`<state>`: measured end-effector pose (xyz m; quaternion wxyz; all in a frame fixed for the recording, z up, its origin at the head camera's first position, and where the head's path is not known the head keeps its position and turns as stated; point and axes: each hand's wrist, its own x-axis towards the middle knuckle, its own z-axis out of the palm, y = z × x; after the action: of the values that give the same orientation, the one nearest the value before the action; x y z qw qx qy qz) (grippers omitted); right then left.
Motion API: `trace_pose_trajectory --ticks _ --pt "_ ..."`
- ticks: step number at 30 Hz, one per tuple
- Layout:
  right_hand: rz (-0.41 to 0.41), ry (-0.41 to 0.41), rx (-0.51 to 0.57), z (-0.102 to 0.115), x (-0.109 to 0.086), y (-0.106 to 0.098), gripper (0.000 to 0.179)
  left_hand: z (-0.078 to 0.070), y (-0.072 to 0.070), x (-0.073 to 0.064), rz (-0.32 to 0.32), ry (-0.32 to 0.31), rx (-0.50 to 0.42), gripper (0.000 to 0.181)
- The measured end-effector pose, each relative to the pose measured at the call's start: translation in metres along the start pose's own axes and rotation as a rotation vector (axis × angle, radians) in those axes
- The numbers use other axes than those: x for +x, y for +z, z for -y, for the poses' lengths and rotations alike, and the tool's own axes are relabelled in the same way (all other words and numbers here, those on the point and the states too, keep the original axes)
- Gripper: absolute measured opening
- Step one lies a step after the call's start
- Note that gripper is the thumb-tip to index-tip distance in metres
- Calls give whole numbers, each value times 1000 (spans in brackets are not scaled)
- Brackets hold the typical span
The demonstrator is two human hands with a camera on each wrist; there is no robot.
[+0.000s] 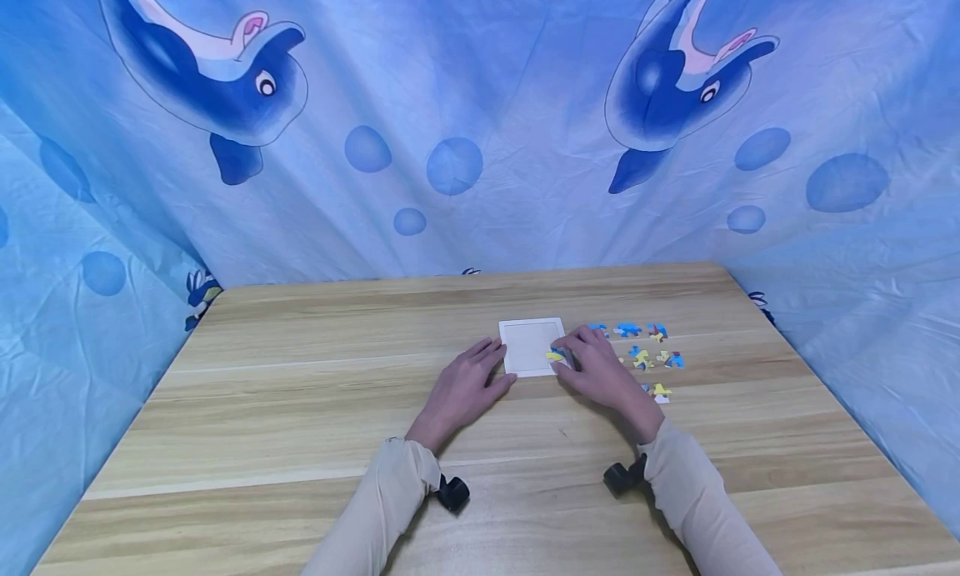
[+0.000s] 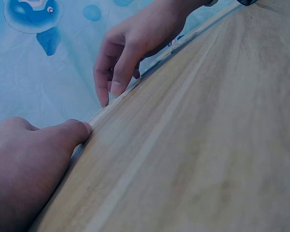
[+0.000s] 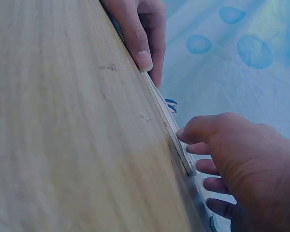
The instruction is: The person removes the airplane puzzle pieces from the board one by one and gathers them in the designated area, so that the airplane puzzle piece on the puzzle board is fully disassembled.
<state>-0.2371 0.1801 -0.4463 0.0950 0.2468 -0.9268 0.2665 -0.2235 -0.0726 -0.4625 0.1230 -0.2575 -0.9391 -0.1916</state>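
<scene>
A white square puzzle tray (image 1: 532,321) with a raised rim lies flat on the table. My left hand (image 1: 467,386) rests at its left side, fingers on the left rim and thumb by the near left corner. At the tray's near right corner, my right hand (image 1: 596,372) holds a yellow and blue jigsaw piece (image 1: 554,356) between thumb and index finger. The right wrist view shows the right thumb (image 3: 195,129) close above the tray's edge (image 3: 176,140); the piece is hidden there. In the left wrist view the left thumb (image 2: 76,131) touches the tray's corner.
Several loose jigsaw pieces (image 1: 642,358) in blue, yellow and red lie in rows to the right of the tray, some partly behind the right hand. The wooden table (image 1: 300,409) reaches back to a blue curtain (image 1: 480,101) printed with dolphins.
</scene>
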Motion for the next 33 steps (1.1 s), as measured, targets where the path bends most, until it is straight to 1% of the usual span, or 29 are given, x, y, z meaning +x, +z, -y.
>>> trace_pose_trajectory --ticks 11,21,29,33 --pt "1 54 53 1 1 1 33 0 1 0 1 -1 3 57" --pt "8 66 115 2 2 0 36 0 0 0 -7 4 0 57" --pt "31 39 86 1 2 0 40 0 0 0 8 -6 -7 58" --pt "49 35 101 0 1 -1 41 0 0 0 12 -8 -3 58"
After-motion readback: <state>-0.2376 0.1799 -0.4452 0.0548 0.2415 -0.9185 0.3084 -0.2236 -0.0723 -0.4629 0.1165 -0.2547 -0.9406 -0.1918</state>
